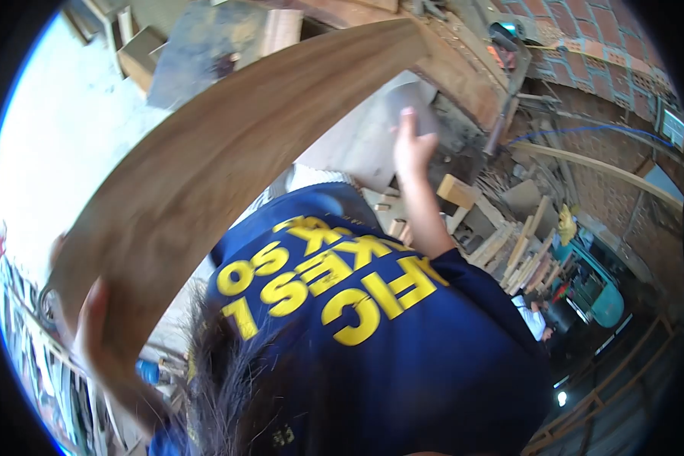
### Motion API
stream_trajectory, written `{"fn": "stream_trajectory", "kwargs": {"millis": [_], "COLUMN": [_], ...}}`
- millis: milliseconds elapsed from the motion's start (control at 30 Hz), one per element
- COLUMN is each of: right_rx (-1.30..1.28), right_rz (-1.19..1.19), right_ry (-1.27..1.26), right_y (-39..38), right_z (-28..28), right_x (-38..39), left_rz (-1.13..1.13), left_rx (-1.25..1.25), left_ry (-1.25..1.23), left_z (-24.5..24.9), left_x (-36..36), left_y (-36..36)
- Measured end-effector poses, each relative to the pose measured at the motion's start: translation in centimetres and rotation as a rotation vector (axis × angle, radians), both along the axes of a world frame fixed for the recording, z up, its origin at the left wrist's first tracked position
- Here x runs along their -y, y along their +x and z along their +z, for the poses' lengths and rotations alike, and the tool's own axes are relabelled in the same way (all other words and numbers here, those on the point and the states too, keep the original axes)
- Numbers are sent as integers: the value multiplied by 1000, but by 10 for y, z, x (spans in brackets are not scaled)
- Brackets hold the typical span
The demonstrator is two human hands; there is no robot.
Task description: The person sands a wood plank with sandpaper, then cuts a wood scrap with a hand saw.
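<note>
Wooden board [220,144]: long and brown, running from lower left to upper centre across the space before the wearer; its outline appears as an arc in this wide, rounded view. The lower end lies in the left hand, while the far end overlaps a wooden surface [463,80]; whether the two touch cannot be told.
Left hand [91,327]: closed about the lower end of the board, thumb on the near face, fingers partly hidden at the opposite edge.
Right hand [414,148]: raised below the far end and apart from the board, thumb uppermost, beside a blurred grey-brown piece [414,102]; whether the fingers grip it or merely meet it cannot be told.
Clothing: navy shirt [463,365] with large yellow lettering, seen from above; strands of long hair [228,380] hang at lower left.
Beneath the board: pale grey sheet [349,144], between the board and the right forearm.
Upper left: dark flat panel [190,57], partly covered by the board, near pale ground [61,137].
Right side: wooden block [457,191] and stacked timber [524,251]; beyond them, a teal object [604,300] and another person [536,319], small and indistinct.
Upper right: brick wall [585,38], with a blue cable [593,131] below.
</note>
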State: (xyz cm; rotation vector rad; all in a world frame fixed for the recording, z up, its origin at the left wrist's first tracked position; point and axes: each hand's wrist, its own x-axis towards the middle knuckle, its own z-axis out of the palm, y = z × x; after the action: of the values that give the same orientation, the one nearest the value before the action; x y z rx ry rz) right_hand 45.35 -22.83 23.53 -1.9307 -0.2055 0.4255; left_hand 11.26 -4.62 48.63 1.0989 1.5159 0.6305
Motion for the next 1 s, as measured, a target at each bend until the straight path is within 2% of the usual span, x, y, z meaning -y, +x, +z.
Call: {"fn": "stream_trajectory", "kwargs": {"millis": [67,167,200,233,267,333,400,500,567,600,667,733,800,867,933,1000], "right_rx": [164,385,380,498,620,690,597,649,819,839,890,735,617,699,826,799], "right_rz": [22,297,302,446,591,827,1078,1082,802,726,711,859,1117,957,729,749], "right_ry": [96,-97,-88,-118,-150,22,113,194,-111,-222,-307,69,76,76,-211,-223], "right_y": [3,-10,-22,-39,-57,-107,-154,-132,-79,-65,-72,-135,-165,-146,-108,-119], "right_z": [28,52,58,64,71,91,118,100,67,69,62,92,115,99,78,83], "right_x": [-13,-30,-36,-43,-50,-59,-59,-49,-30,-29,-25,-41,-32,-32,-27,-28], "left_rz": [21,145,221,297,305,350,363,339,332,328,302,358,354,325,337,346], "left_rx": [26,120,291,467,470,580,580,451,433,413,427,422,479,505,449,401], "left_ry": [-78,-72,-122,-173,-166,-212,-228,-273,-278,-283,-239,-272,-324,-291,-294,-293], "left_z": [-32,-79,-84,-89,-94,-100,-100,-99,-108,-112,-112,-101,-106,-104,-109,-110], "left_x": [4,9,7,7,8,10,15,21,25,27,31,33,32,34,38,41], "left_y": [2,-3,-4,-5,-7,-10,-11,-10,-16,-17,-14,-8,-13,-13,-14,-14]}}
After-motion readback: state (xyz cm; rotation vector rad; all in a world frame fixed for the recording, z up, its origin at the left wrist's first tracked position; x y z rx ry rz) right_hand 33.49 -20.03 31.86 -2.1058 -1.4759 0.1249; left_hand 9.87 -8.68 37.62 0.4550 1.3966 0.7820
